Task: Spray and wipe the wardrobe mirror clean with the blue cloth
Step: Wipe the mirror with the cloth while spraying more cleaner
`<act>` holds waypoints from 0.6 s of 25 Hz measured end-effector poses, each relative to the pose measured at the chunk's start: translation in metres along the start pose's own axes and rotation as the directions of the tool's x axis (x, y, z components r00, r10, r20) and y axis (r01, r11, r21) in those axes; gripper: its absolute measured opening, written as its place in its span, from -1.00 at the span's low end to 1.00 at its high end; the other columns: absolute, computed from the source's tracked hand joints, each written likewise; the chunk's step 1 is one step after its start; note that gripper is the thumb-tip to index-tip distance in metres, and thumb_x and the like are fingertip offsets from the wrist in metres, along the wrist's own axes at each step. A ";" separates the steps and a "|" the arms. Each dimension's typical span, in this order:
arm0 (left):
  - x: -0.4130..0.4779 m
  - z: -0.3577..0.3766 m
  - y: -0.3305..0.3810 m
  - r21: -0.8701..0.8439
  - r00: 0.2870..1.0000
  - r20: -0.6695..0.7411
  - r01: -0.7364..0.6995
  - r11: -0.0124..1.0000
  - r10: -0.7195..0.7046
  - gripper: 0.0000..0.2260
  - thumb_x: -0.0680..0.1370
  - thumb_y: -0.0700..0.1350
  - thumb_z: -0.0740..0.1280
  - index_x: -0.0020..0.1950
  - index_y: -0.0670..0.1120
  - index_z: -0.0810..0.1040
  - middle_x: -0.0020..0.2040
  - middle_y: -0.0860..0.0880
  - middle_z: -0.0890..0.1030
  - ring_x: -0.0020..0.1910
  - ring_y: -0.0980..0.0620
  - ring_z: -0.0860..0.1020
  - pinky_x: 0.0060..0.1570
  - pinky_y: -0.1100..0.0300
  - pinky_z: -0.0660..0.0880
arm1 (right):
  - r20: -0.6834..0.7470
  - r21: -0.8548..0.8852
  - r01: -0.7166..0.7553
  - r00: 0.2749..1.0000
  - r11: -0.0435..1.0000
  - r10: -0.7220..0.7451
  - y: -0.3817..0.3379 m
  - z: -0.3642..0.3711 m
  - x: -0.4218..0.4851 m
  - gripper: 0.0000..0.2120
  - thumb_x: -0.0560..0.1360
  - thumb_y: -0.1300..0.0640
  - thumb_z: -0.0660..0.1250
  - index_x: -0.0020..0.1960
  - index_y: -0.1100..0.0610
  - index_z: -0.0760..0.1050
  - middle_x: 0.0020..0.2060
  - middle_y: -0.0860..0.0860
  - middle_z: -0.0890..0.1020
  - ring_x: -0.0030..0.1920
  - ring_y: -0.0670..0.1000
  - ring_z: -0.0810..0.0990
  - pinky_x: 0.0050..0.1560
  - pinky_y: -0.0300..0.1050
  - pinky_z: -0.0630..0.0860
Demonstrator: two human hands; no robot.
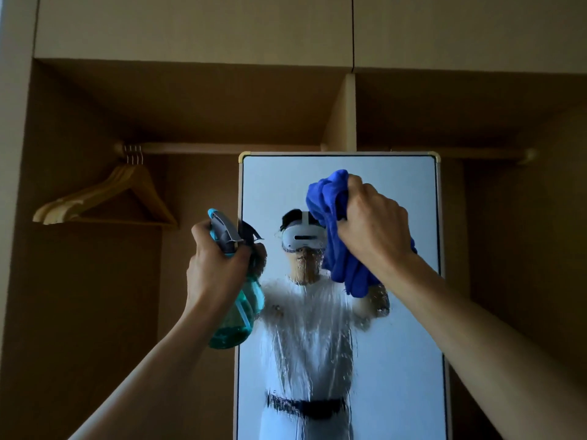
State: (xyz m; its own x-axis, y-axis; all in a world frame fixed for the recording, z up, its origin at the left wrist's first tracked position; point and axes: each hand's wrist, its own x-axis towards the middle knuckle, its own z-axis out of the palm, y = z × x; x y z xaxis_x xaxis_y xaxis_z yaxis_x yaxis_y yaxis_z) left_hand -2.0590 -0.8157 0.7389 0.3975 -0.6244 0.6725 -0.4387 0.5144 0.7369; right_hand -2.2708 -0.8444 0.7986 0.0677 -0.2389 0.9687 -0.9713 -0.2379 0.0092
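A tall framed mirror (409, 360) stands in the open wardrobe, its middle streaked with running spray droplets. My right hand (373, 223) grips a bunched blue cloth (336, 236) and holds it against the upper part of the glass. My left hand (216, 265) grips a teal spray bottle (236, 315) by its neck, at the mirror's left edge, nozzle pointing toward the glass. The mirror reflects a person in a white top wearing a headset.
Wooden hangers (108, 198) hang from a rail (222, 148) at the upper left. A vertical divider panel (346, 112) rises behind the mirror's top. Closed cupboard doors (190, 27) run along the top. Dark wardrobe bays lie on both sides.
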 end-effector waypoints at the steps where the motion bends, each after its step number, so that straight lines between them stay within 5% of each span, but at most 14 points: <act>1: 0.000 0.000 0.000 0.005 1.000 -0.010 -0.001 1.000 0.001 -0.58 0.56 -0.09 0.36 0.35 0.03 0.27 0.03 -0.05 0.60 -0.05 -0.17 0.61 0.05 -0.20 0.59 | -0.004 -0.008 -0.021 1.000 1.000 0.021 0.011 -0.002 -0.001 -0.59 0.56 0.10 0.35 0.34 0.19 0.35 0.01 0.12 0.61 -0.09 0.18 0.64 -0.23 -0.06 0.37; 6: -0.003 0.004 -0.001 0.005 0.999 -0.039 -0.013 1.000 0.013 -0.57 0.57 -0.12 0.36 0.37 0.02 0.27 0.07 -0.08 0.59 -0.04 -0.17 0.61 0.08 -0.19 0.59 | -0.033 -0.026 -0.106 0.994 0.994 0.106 0.067 -0.014 -0.004 -0.62 0.56 0.08 0.37 0.30 0.20 0.38 -0.03 0.13 0.62 -0.18 0.16 0.62 -0.26 -0.05 0.47; 9: -0.005 0.005 -0.003 0.008 0.998 -0.053 -0.032 0.999 0.033 -0.58 0.57 -0.13 0.36 0.36 0.02 0.27 0.02 -0.05 0.59 -0.04 -0.18 0.62 0.08 -0.20 0.59 | -0.034 -0.022 -0.166 0.986 0.986 0.165 0.096 -0.022 -0.011 -0.65 0.58 0.11 0.38 0.27 0.22 0.40 -0.06 0.12 0.60 -0.27 0.08 0.53 -0.33 -0.14 0.37; 15: -0.008 0.006 -0.002 0.020 0.997 -0.067 -0.024 1.000 0.025 -0.59 0.57 -0.12 0.34 0.36 0.02 0.27 0.07 -0.11 0.60 -0.03 -0.19 0.61 0.09 -0.17 0.57 | -0.080 -0.034 -0.241 0.968 0.970 0.238 0.111 -0.016 -0.026 -0.64 0.55 0.12 0.40 0.24 0.22 0.37 -0.05 0.17 0.59 -0.17 0.25 0.64 -0.26 -0.02 0.45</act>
State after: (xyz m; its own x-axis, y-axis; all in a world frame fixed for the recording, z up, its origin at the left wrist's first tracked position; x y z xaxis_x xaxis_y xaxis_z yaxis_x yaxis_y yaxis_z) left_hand -2.0659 -0.8153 0.7314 0.4393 -0.5704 0.6940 -0.4639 0.5175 0.7190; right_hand -2.3838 -0.8494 0.7784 -0.1840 -0.2126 0.9597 -0.9660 -0.1412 -0.2165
